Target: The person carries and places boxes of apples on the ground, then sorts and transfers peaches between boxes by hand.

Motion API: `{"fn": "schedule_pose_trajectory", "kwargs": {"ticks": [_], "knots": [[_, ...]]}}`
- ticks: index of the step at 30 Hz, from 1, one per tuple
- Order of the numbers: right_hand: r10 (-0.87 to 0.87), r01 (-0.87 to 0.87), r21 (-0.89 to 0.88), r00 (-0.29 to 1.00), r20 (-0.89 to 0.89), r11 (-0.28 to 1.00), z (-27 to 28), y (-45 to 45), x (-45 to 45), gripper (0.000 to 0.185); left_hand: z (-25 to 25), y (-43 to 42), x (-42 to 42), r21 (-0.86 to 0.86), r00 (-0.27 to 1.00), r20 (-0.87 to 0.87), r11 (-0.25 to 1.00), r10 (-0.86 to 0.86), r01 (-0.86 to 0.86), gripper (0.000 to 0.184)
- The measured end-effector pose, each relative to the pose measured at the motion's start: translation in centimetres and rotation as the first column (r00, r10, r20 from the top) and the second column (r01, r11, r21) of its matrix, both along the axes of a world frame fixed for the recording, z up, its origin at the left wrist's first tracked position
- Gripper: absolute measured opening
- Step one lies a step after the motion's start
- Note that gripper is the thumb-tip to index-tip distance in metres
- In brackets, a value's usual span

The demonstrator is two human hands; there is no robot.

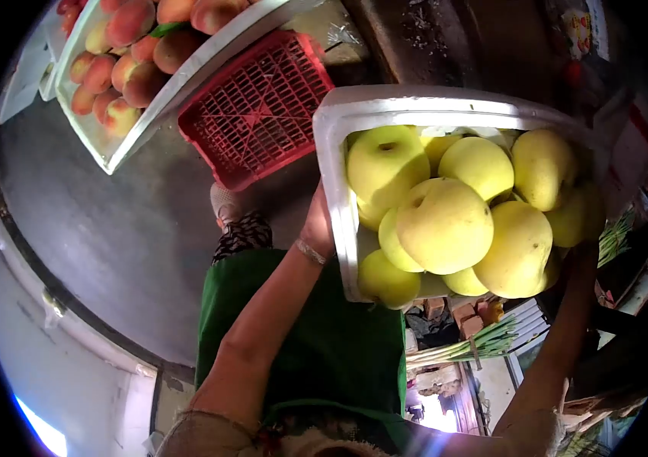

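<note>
A white foam box full of yellow-green pears is held up in front of my body, over the green apron. My left hand grips the box's left side, its fingers mostly hidden behind the wall. On the right, my arm reaches up to the box's other side, where my right hand is in deep shadow and its fingers do not show.
An empty red plastic crate lies on the grey floor left of the box. Another white foam box with peaches stands at the upper left. Green onions and bricks are at the lower right.
</note>
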State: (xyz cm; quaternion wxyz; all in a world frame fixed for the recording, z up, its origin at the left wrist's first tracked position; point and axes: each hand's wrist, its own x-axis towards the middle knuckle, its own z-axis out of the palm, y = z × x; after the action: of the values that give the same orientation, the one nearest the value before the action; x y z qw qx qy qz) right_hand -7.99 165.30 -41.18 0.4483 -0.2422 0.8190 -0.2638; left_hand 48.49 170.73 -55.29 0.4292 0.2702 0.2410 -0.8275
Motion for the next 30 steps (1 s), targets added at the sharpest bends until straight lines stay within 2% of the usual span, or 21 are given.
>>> {"fn": "schedule_pose_trajectory", "kwargs": {"ticks": [8, 16, 18, 20, 22, 24, 25, 28, 30], "knots": [[-0.058, 0.059, -0.001, 0.98, 0.19, 0.998, -1.0, 1.4, 10.2, 0.041, 0.4, 2.8, 8.4, 0.069, 0.979, 0.199, 0.997, -0.048, 0.035, 0.041], [-0.018, 0.009, 0.027, 0.931, 0.365, 1.0, -3.2, 0.0, 21.2, 0.042, 0.9, 5.1, 20.1, 0.135, 0.923, 0.382, 0.991, -0.045, -0.008, 0.043], [0.013, -0.027, 0.034, 0.931, 0.366, 0.999, -3.6, -0.9, 24.1, 0.042, 0.6, 5.5, 22.8, 0.15, 0.906, 0.421, 0.988, -0.041, -0.025, 0.044], [0.038, -0.056, 0.072, 0.974, 0.225, 0.996, -2.1, -4.0, 31.4, 0.039, 0.0, 5.8, 25.0, 0.165, 0.892, 0.451, 0.985, -0.033, -0.046, 0.044], [0.081, -0.115, 0.121, 0.965, 0.25, 0.986, -3.7, -5.9, 33.8, 0.038, -0.8, 5.7, 27.0, 0.172, 0.88, 0.474, 0.983, -0.024, -0.066, 0.045], [0.059, -0.083, 0.09, 0.97, 0.235, 0.992, -5.7, -7.8, 37.1, 0.037, -2.2, 5.2, 28.7, 0.177, 0.871, 0.491, 0.981, -0.02, -0.078, 0.045], [0.2, -0.216, 0.074, 0.963, 0.179, 0.974, -6.7, -8.2, 37.5, 0.036, -2.8, 5.0, 29.4, 0.186, 0.868, 0.496, 0.979, -0.021, -0.083, 0.045], [0.142, -0.165, 0.079, 0.961, 0.239, 0.983, -9.0, -10.0, 39.3, 0.036, -3.9, 4.3, 30.5, 0.197, 0.857, 0.516, 0.976, -0.023, -0.092, 0.046], [0.203, -0.226, 0.071, 0.949, 0.243, 0.972, -9.5, -10.9, 40.8, 0.037, -4.8, 3.8, 31.1, 0.202, 0.851, 0.525, 0.975, -0.026, -0.095, 0.046]]}}
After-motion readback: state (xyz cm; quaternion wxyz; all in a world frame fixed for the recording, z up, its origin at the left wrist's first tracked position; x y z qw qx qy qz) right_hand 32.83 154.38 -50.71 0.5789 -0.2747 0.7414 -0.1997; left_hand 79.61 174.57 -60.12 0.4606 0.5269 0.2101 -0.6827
